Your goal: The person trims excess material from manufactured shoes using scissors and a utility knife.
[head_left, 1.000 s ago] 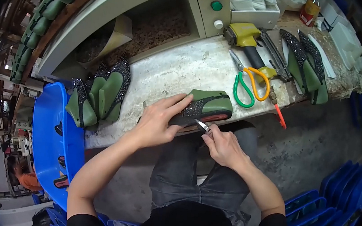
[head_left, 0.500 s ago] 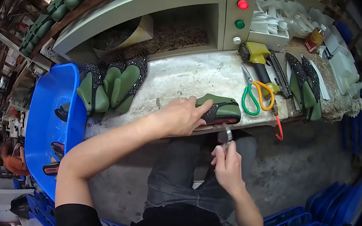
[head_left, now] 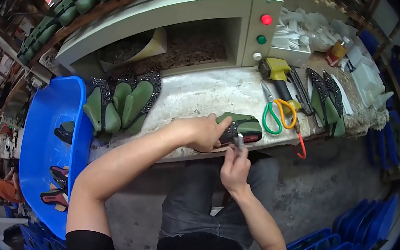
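Observation:
A shoe upper on a green last (head_left: 242, 126) lies on its side at the front edge of the bench, black and glittery with a reddish underside facing me. My left hand (head_left: 204, 133) grips its left end, fingers over the top. My right hand (head_left: 235, 167) is closed around a small hammer (head_left: 240, 140), whose shiny metal head is close against the shoe's lower edge; blur hides whether they touch. To the right of the shoe lie scissors (head_left: 273, 121) with one green and one orange handle.
A yellow-black air tool (head_left: 277, 70) and more lasted shoes (head_left: 328, 106) lie on the right. Several others (head_left: 123, 100) stand at the left, beside a blue tub (head_left: 75, 145). A grey machine (head_left: 263, 6) with an open chamber spans the back. A person (head_left: 5, 187) is far left.
My right hand has moved up and left, bringing the hammer from below the bench edge to the shoe. My left hand stays on the shoe. The view has shifted slightly.

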The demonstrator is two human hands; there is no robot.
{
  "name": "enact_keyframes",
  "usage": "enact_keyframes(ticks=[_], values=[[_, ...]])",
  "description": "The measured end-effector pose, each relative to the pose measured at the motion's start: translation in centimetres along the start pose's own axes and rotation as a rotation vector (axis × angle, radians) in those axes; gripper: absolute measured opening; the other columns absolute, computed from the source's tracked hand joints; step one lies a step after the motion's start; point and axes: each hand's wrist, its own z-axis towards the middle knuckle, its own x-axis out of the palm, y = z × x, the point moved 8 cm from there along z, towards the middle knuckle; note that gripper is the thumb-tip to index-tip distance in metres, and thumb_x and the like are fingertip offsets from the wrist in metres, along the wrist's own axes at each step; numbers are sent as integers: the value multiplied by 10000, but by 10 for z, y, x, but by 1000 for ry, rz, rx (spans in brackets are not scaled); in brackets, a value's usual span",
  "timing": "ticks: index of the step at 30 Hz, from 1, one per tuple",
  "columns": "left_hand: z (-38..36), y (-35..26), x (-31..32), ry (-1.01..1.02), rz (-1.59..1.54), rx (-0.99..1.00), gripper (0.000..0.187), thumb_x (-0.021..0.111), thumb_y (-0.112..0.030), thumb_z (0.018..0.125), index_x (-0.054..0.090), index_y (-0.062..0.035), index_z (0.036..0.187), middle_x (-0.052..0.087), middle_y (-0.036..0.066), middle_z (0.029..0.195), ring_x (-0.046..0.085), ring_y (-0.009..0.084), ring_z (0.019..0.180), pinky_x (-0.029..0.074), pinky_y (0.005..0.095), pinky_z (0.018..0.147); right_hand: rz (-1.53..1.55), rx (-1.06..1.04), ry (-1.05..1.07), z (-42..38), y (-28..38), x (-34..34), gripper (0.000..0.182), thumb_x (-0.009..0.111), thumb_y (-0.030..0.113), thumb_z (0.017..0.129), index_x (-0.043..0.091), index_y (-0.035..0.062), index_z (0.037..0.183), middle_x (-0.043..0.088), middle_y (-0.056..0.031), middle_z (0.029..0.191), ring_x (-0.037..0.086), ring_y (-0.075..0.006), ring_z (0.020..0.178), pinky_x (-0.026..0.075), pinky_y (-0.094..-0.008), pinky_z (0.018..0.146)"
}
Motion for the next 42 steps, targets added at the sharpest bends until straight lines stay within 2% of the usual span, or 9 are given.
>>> enact_keyframes(ticks=[2, 4, 8, 10, 13, 18, 25, 33, 42], values=[[-1, -6, 15, 36, -54, -25, 800, 745, -260, 950, 314, 11, 1567, 640, 349, 1151, 722, 465, 819, 576, 521, 709, 86, -55, -118, -23, -4, -13, 244, 643, 84, 1006, 600, -20, 1223, 734, -198, 861, 705, -411, 663, 513, -487, 563], [22, 0, 34, -104, -74, 66, 730, 805, -272, 902, 412, 22, 1441, 686, 292, 1123, 731, 460, 866, 593, 526, 730, -201, 250, 200, -10, -26, 7, 243, 582, 178, 1044, 650, 39, 1231, 756, -175, 946, 655, -423, 625, 493, -499, 560], [17, -2, 3, 102, -175, -72, 560, 758, -331, 865, 604, -55, 1327, 720, 215, 1131, 722, 411, 961, 591, 513, 858, -207, -280, 55, -21, -16, 22, 243, 515, 177, 1092, 674, 10, 1168, 745, -201, 943, 673, -393, 715, 502, -435, 643], [4, 15, 14, 0, -140, -164, 585, 751, -329, 843, 604, -88, 1356, 713, 218, 1152, 716, 421, 956, 581, 514, 879, -3, 105, 8, 1, -25, 6, 337, 512, 251, 1140, 626, -64, 1172, 713, -241, 928, 658, -402, 746, 509, -434, 690], [10, 12, -3, -198, 16, -149, 725, 781, -345, 786, 551, -119, 1436, 679, 232, 1228, 698, 436, 1002, 566, 511, 893, 0, 41, 108, 18, -41, 27, 351, 533, 252, 1133, 605, -88, 1184, 718, -258, 957, 660, -407, 753, 513, -455, 704], [43, 57, 18, -90, -227, -141, 726, 790, -310, 780, 546, -111, 1434, 672, 246, 1211, 690, 434, 1001, 559, 501, 896, -106, 183, 262, 23, -43, 35, 301, 514, 196, 1138, 590, -90, 1195, 712, -207, 979, 659, -351, 808, 530, -419, 798], [-29, 79, 29, -592, -364, 178, 710, 805, -199, 749, 563, -36, 1396, 703, 217, 1062, 682, 425, 955, 550, 489, 866, 199, 110, 56, -3, -71, -11, 276, 618, 169, 1071, 599, -90, 1165, 696, -172, 927, 606, -250, 695, 500, -368, 671], [-20, 71, -10, -1017, -626, 50, 380, 755, -140, 833, 631, -5, 1166, 687, 184, 981, 686, 409, 976, 567, 472, 849, 191, 324, 154, 2, -64, -25, 260, 666, 140, 1020, 611, -62, 1174, 648, -97, 878, 533, -150, 667, 462, -289, 640], [-46, 1, 12, -1178, -4, 189, 154, 687, -98, 908, 640, -2, 1018, 665, 171, 934, 675, 347, 785, 583, 400, 712, 226, 584, 258, -81, -55, -65, 271, 694, 119, 988, 615, -38, 1194, 601, -44, 827, 495, -97, 652, 433, -243, 614]])
